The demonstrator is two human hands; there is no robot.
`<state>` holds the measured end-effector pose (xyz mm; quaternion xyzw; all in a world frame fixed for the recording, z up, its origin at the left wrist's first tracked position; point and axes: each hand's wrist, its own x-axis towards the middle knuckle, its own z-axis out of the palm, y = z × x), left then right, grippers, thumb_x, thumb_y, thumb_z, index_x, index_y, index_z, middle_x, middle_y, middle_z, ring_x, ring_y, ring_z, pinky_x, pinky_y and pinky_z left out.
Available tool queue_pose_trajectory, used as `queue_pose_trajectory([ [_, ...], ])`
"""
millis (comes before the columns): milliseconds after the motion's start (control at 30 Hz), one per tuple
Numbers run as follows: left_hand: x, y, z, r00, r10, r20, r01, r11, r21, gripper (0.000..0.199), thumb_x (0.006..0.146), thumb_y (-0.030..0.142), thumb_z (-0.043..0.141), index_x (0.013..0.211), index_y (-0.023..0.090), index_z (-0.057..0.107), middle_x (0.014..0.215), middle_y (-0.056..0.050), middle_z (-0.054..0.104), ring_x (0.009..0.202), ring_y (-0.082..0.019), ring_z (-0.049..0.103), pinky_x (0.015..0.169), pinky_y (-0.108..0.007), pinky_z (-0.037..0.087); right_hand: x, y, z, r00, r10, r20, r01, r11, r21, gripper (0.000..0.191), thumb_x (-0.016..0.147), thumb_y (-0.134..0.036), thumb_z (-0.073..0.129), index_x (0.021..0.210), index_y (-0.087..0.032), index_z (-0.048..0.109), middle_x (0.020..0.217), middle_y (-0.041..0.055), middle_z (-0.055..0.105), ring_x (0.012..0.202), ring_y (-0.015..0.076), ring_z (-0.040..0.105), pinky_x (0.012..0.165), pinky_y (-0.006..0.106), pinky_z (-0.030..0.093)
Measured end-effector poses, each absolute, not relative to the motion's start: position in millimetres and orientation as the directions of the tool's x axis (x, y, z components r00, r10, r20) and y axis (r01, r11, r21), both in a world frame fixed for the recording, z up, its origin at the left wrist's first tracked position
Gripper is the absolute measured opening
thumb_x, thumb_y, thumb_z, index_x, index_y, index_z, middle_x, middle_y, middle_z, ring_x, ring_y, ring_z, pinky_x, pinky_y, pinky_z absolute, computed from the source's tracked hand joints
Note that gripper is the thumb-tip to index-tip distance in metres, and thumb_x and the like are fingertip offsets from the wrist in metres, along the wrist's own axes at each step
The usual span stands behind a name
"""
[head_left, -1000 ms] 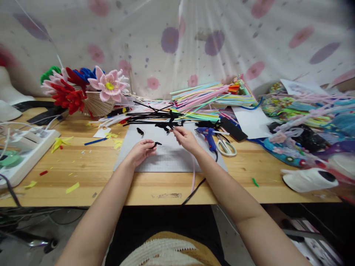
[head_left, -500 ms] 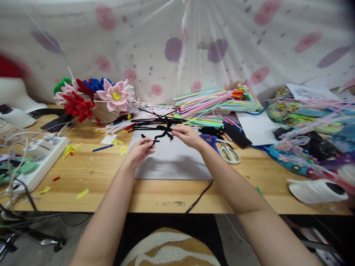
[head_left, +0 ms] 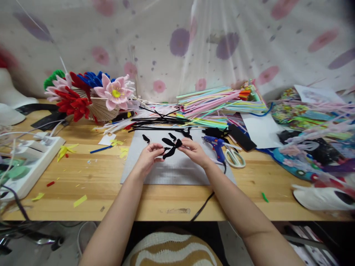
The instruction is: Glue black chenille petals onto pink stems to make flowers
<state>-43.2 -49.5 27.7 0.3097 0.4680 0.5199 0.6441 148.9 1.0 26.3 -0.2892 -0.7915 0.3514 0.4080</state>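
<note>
Above a grey mat (head_left: pixel 155 177), my right hand (head_left: pixel 195 151) pinches the centre of a black pipe-cleaner flower (head_left: pixel 171 151), whose fuzzy petals point left. My left hand (head_left: pixel 149 159) is closed just left of it, thumb and fingers pinched on a small black fuzzy piece whose end pokes out toward the petals. Another black petal-shaped piece (head_left: pixel 146 139) shows just above the left fingers; I cannot tell whether it is held or lies on the mat. Behind the right fingers is more black fuzzy material (head_left: pixel 188 132), partly hidden.
Black pipe cleaners (head_left: pixel 158 122) lie behind the mat, with pastel ones (head_left: pixel 213 99) beyond. A blue glue gun (head_left: pixel 217 147) and scissors (head_left: pixel 235 159) are at right. Fuzzy flowers (head_left: pixel 113 92) stand back left, and a white power strip (head_left: pixel 41 166) lies left. Yellow scraps (head_left: pixel 80 200) are scattered about.
My hands have come lower and closer together, bringing the left hand's black piece up to the flower. The flower now faces left with its petals spread. The view has shifted slightly.
</note>
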Motion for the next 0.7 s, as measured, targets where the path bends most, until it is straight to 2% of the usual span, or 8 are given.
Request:
queue_pose_trajectory([
  [200,-36,-50,29,0.062,0.958,-0.278,-0.375,0.281,0.883,0.030,0.054,0.023,0.075,0.076,0.014,0.057,0.073,-0.001,0.060,0.065,-0.012,0.059,0.050,-0.022,0.049,144,6,9,-0.508,0.738,0.443,0.132,0.575,-0.807,0.023,0.080,-0.038,0.056,0.084,-0.020,0.069,0.079,0.0048,0.058,0.074,0.0135,0.055,0.070,0.029,0.045],
  [700,-37,-53,35,0.112,0.950,-0.292,-0.394,0.312,0.865,0.027,0.057,0.023,0.073,0.077,0.014,0.057,0.072,0.000,0.058,0.060,-0.009,0.056,0.050,-0.021,0.047,147,5,12,-0.543,0.734,0.407,0.185,0.578,-0.795,0.022,0.080,-0.037,0.056,0.079,-0.020,0.070,0.075,0.0040,0.055,0.072,0.0128,0.053,0.069,0.027,0.044],
])
